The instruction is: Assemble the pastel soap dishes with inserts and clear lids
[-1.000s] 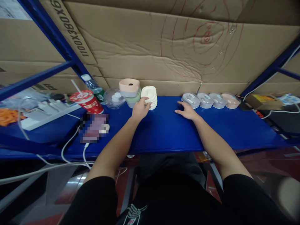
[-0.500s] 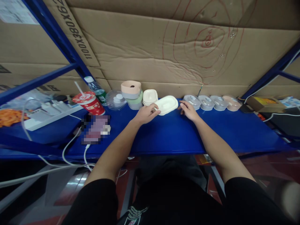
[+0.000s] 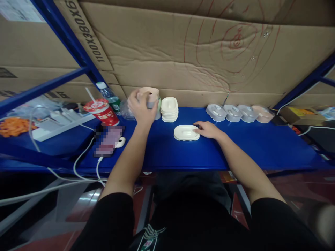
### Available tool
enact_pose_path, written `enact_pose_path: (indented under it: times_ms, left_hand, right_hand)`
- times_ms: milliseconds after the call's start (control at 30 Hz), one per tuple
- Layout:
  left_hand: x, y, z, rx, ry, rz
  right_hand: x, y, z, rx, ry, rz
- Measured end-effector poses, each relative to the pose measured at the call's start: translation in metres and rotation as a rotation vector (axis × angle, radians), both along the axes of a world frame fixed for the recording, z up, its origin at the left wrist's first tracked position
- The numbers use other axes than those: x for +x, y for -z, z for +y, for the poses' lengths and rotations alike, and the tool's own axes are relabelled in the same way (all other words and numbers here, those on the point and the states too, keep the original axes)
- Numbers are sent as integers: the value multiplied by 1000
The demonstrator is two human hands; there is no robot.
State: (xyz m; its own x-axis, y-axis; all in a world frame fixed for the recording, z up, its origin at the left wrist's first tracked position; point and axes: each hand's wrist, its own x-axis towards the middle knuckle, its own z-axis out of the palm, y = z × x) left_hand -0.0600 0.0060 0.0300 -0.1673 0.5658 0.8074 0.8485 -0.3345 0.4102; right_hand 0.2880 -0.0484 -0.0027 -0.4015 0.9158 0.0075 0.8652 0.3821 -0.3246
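Note:
An oblong cream tray lies flat on the blue table in the middle. At its right end, my right hand grips the edge between thumb and fingers. My left hand, a little smeared by motion, has its fingers apart in front of the stack of pink, grey and green bowls, partly hiding it; whether it touches them is unclear. Just right of that stack stands a pile of cream square dishes. Part of a clear round lid shows left of my left hand.
Several lidded cups line the back right. At left are a red cup with a straw, a bottle, a blurred-out phone, a power strip and white cables. Cardboard stands behind.
My left hand has let go of the cream tray and moved left and up to the bowls. The tray is now down on the table, with my right hand on its end.

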Motion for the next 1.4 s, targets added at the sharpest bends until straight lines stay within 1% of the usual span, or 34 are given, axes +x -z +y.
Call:
enact_pose_path:
  times_ms: [67, 167, 233, 367, 500, 567, 600, 633, 700, 767, 800, 867, 933, 1033, 1133, 1300, 1400]
  left_hand:
    - [-10, -4, 8, -54, -68, -61]
    - [-13, -2, 17, -185, -50, -138]
    - [-11, 1, 19, -204, -33, -187]
    - [-7, 2, 15, -146, -56, -251]
    - [-4, -1, 4, -32, -30, -187]
    - [0, -2, -5, -19, 30, -147]
    - [3, -3, -10, -35, 88, -130]
    - [7, -4, -15, -69, 173, -106]
    - [15, -5, -26, -179, 402, -43]
    - [24, -6, -36, -321, 630, 28]
    - [29, -5, -40, -394, 720, 59]
    - [35, -5, -46, -519, 832, 97]
    - [39, -4, -47, -618, 876, 134]
    - [39, -1, -45, -716, 869, 189]
    - [36, 4, -40, -790, 870, 253]
    - [37, 15, -35, -847, 900, 341]
    - [39, 17, -35, -853, 907, 353]
  right_hand:
    - [-1, 0, 0, -10, 8, -12]
    - [-1, -1, -1, -21, 12, -11]
    - [-2, -3, -2, -23, 12, -11]
    - [-2, -4, -3, -24, 18, -16]
    - [0, -1, -2, -16, 12, 32]
    - [1, 0, -2, 31, 20, 106]
    - [2, 0, -1, 68, 33, 163]
    - [2, 0, -1, 106, 52, 236]
    - [3, 0, 1, 161, 103, 409]
    - [5, -2, 2, 172, 144, 573]
    - [5, -2, 3, 161, 155, 633]
    - [5, -2, 4, 126, 165, 703]
    - [4, 0, 5, 84, 158, 711]
    - [2, 3, 5, 30, 147, 621]
    - [-1, 4, 4, 12, 147, 515]
    - [1, -2, 1, 38, 135, 362]
    - [3, -6, -1, 6, 99, 288]
